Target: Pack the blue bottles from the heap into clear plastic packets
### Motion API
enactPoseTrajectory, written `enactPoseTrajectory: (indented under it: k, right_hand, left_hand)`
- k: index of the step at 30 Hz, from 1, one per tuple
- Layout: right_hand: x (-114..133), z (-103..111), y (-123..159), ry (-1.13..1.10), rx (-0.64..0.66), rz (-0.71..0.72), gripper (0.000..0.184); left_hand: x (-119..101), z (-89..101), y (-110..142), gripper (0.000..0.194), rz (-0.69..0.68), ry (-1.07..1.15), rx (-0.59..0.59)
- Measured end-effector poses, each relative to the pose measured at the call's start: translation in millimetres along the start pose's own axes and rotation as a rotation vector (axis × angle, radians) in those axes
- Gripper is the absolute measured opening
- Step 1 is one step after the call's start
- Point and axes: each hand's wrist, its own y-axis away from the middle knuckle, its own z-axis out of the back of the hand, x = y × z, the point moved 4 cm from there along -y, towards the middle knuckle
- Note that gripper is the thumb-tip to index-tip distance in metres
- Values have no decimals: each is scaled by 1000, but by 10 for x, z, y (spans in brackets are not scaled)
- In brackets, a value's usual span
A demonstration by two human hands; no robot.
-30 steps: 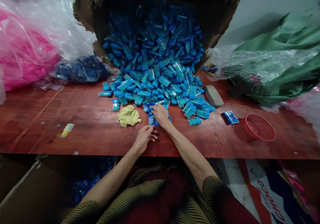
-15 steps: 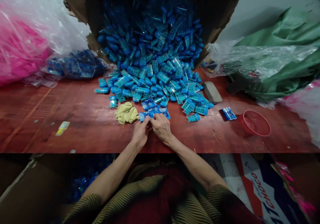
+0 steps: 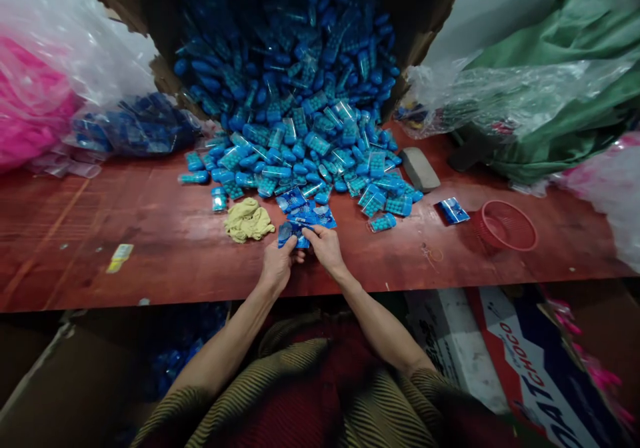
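Observation:
A small blue printed packet is pinched between the thumb and fingers of my left hand. My right hand grips the same packet at its right edge, fingers closed. Just beyond my hands, more blue printed packets lie flat on the table. A crumpled yellow cloth rests to the left of them. Farther back spreads a heap of clear containers with blue caps and small turquoise balls.
The heap spills from a torn cardboard box onto the red table. At right are a grey block, a blue packet and a red plastic basket. Plastic bags stand at left; green sheeting at right.
The camera view has tilted and shifted slightly. My hands have drawn a little apart, and the packet between them now shows more of its printed face.

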Motion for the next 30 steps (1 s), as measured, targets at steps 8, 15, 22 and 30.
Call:
enactPoseTrajectory:
  k: [8, 15, 22, 30]
  right_hand:
    - [105, -40, -135, 331, -45, 108, 33]
    - [131, 91, -347, 777, 89, -23, 41]
    - [259, 194, -108, 1083, -119, -2, 57]
    - [204, 318, -119, 1035, -67, 12, 36]
  left_hand:
    - [-43, 164, -7, 30, 41, -18, -174]
    - [-25, 241, 134, 22, 157, 2, -77]
    - [4, 132, 27, 28, 78, -43, -149]
    - [-10, 62, -72, 35, 62, -96, -173]
